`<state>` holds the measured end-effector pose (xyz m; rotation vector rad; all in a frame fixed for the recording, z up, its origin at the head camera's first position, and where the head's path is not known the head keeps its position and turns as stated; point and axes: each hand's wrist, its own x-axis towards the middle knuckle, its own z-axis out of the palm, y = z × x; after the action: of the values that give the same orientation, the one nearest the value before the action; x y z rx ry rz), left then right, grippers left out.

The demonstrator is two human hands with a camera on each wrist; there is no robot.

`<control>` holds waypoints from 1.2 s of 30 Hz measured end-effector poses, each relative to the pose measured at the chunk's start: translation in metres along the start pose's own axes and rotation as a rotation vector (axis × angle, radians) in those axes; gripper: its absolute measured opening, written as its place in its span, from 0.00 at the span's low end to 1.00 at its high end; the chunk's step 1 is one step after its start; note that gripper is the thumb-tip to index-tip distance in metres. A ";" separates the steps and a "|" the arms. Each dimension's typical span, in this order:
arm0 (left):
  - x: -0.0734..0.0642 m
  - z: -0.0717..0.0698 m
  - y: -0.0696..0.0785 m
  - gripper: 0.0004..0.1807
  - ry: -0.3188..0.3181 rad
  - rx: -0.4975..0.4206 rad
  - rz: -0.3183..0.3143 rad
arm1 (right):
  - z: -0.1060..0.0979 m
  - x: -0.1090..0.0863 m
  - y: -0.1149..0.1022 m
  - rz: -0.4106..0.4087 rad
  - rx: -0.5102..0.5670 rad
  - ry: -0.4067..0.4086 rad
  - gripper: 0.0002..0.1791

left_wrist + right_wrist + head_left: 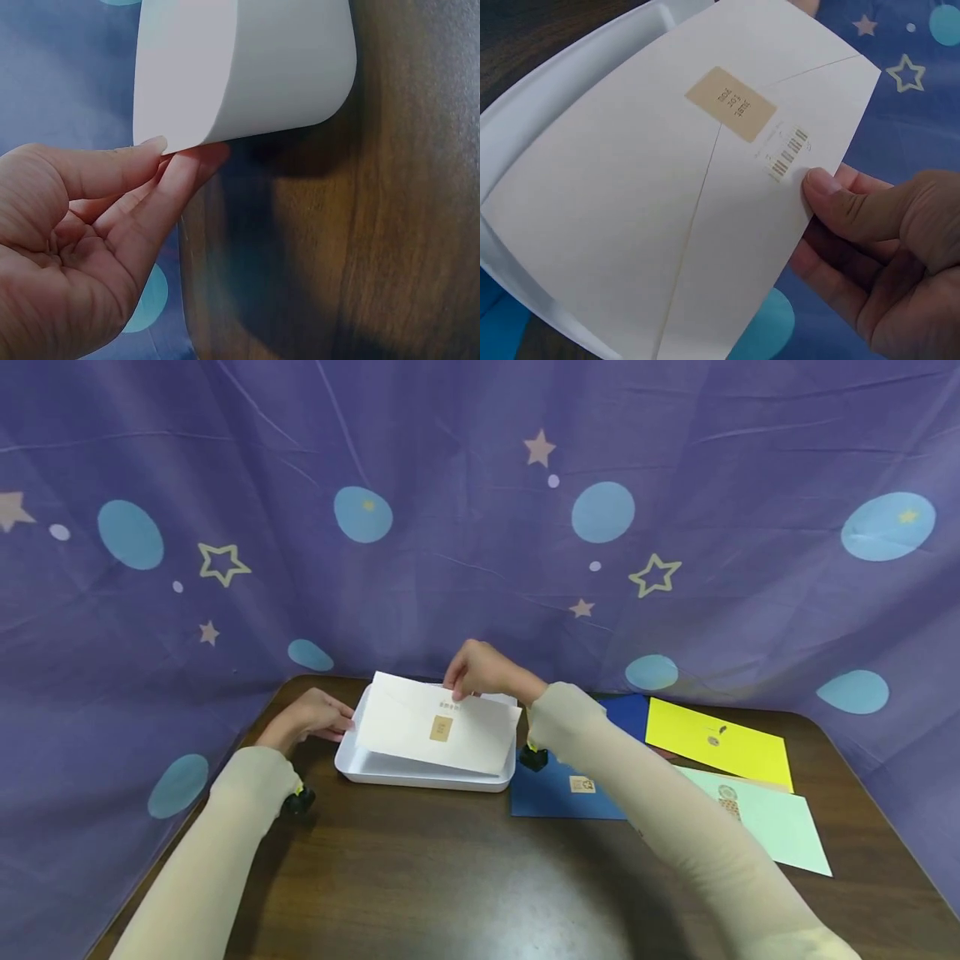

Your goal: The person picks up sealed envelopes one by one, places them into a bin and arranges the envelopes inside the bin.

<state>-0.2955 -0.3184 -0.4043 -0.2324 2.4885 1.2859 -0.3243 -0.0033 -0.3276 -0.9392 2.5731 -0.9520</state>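
My right hand [483, 670] pinches a white envelope [401, 714] by its far edge, thumb on the face and fingers behind. The envelope carries a tan "just for you" sticker [731, 103] and a printed barcode-like mark [789, 156]. It lies tilted over a white plastic tray [420, 775], covering most of the tray's inside. With thumb and fingertips, my left hand [318, 714] pinches the tray's left rim, as the left wrist view [292, 67] of the tray wall also shows.
Right of the tray lie a blue envelope [551, 793] with a tan sticker, a darker blue one [628, 714], a yellow one [720, 743] and a mint-green one [783, 822]. My right forearm passes over some of them. A patterned purple curtain [465, 585] hangs behind the brown table [390, 868].
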 end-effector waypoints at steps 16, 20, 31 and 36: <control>0.004 -0.002 -0.003 0.25 0.003 -0.011 -0.035 | 0.031 0.011 -0.008 0.032 -0.266 0.036 0.08; 0.002 -0.003 -0.002 0.25 -0.007 -0.026 -0.036 | 0.038 0.012 -0.007 0.058 -0.282 0.049 0.08; 0.006 -0.004 -0.004 0.26 -0.024 -0.039 -0.027 | 0.046 0.014 -0.002 0.105 -0.300 0.051 0.12; 0.006 -0.004 -0.012 0.26 -0.023 -0.052 0.011 | 0.050 0.015 0.001 0.099 -0.327 0.047 0.12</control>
<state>-0.2989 -0.3291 -0.4135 -0.2148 2.4428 1.3508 -0.3157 -0.0371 -0.3662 -0.8624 2.8402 -0.5423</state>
